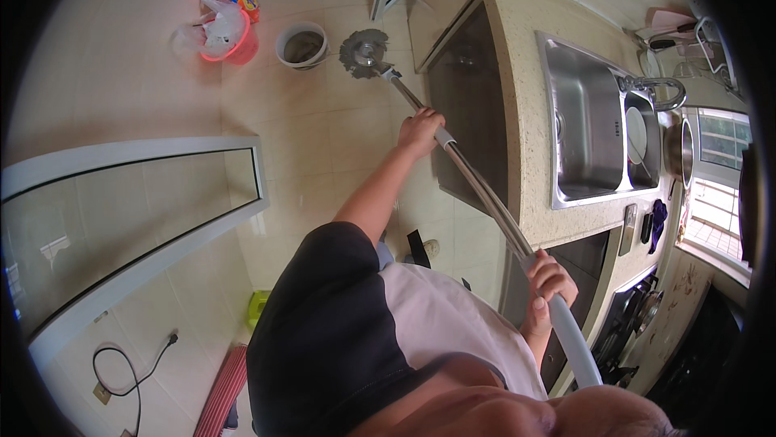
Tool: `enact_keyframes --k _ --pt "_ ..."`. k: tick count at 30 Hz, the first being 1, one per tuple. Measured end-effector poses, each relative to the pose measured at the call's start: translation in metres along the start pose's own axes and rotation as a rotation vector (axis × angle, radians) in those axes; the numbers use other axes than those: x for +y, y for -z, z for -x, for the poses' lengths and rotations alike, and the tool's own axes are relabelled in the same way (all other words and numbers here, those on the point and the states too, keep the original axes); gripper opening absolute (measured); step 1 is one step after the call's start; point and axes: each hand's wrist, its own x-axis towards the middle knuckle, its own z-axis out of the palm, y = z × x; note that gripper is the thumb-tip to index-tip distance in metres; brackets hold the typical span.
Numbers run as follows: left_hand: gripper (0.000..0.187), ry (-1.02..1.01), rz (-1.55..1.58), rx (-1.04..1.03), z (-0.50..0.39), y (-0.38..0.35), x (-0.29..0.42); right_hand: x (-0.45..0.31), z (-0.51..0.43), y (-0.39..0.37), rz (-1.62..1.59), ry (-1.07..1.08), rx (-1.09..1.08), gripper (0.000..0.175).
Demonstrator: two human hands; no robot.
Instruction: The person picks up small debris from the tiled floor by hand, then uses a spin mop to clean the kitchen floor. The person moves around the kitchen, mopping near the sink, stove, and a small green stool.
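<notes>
I hold a spin mop with a long metal pole (494, 200) that slants from the lower right towards the floor ahead. My left hand (420, 132) is wrapped around the lower part of the pole, just beside a pale plastic collar. Higher up, my right hand (550, 284) grips the pole by its grey handle sleeve (573, 331). The round mop head (367, 52), with grey strands spread about a pale disc, lies flat on the tiled floor (357, 128). Left of it stands a round white bucket (280, 48) with dark contents that I cannot make out.
A pink bin (245, 46) with a plastic bag stands by the left wall. A framed glass door (260, 176) juts in from the left. Along the right runs a counter (524, 134) over dark cabinets (473, 103), with a double steel sink (585, 128). A black cable (130, 355) hangs lower left.
</notes>
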Motion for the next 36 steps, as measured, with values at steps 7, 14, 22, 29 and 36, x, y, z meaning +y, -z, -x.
enact_keyframes --k 7,14,22,29,36 --pt "0.024 0.073 0.063 0.1 0.021 0.018 -0.03 0.002 -0.013 -0.013 0.067 -0.018 -0.137 0.036" --pt "0.027 0.035 0.126 0.155 0.073 0.032 0.015 -0.023 -0.032 0.032 -0.23 0.12 -0.147 0.035" --pt "0.023 0.198 0.078 0.216 0.113 0.067 -0.071 0.016 -0.028 -0.043 -0.288 -0.041 -0.144 0.036" --pt "0.021 0.392 -0.045 0.267 0.125 0.117 -0.188 0.065 -0.049 -0.128 -0.183 0.035 -0.726 0.017" --pt "0.024 0.519 -0.121 0.278 0.15 0.132 -0.229 0.093 -0.059 -0.154 -0.317 -0.05 -0.746 0.014"
